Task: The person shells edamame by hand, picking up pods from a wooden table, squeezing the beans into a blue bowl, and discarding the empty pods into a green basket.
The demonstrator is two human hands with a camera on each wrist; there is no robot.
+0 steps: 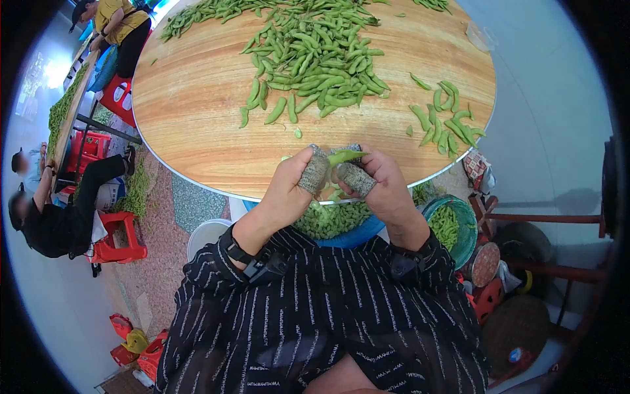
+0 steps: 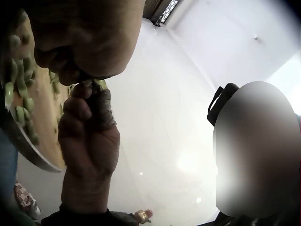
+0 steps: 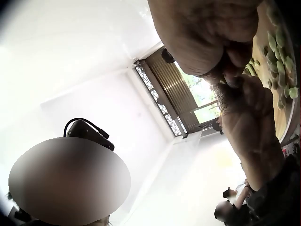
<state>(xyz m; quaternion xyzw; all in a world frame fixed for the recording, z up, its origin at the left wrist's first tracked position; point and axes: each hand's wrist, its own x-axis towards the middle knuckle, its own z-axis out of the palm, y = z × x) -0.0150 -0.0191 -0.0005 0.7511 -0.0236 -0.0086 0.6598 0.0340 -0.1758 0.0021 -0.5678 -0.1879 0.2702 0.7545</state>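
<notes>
Left hand [image 1: 292, 178] and right hand [image 1: 388, 176] together pinch a green pod [image 1: 344, 157] at the surface's [image 1: 197, 118] near edge. Below them, a blue basin [image 1: 357, 238] holds shelled beans [image 1: 328, 222]; rightward, a green basket [image 1: 468, 233] holds pods [image 1: 444, 228]; leftward stands a white bucket [image 1: 205, 236].

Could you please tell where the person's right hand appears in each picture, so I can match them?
Head: the right hand, just right of centre.
Left wrist: the right hand, left of centre, lower of two.
Right wrist: the right hand, at top, right of centre, upper of two.
Shared landmark: the table with green pods, top in head, left edge in left wrist, right edge in right wrist.
</notes>
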